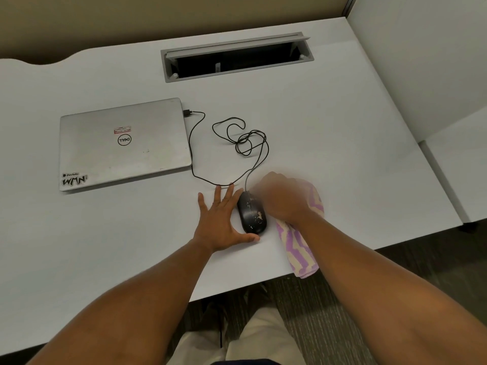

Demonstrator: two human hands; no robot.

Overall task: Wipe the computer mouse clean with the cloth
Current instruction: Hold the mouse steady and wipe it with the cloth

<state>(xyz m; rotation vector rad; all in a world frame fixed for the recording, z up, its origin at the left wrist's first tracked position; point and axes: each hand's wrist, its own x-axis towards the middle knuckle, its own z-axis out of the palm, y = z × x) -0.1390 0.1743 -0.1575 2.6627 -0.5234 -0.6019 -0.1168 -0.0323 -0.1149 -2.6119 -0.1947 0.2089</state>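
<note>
Your left hand (pixel 221 222) lies flat, fingers spread, touching one mouse (pixel 251 213); right hand (pixel 283 198), blurred, clutches one striped cloth (pixel 297 246); one closed laptop (pixel 123 146); desk slot (pixel 237 57) contents unclear.

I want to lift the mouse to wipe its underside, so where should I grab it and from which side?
Pinch the mouse across its long flanks near the wider rear, coming from above. Its body is narrow and domed, so fingers wrap it easily. The left hand already brackets its left flank; the right hand holds the cloth. The cable leaves the far end, so avoid that.
</note>
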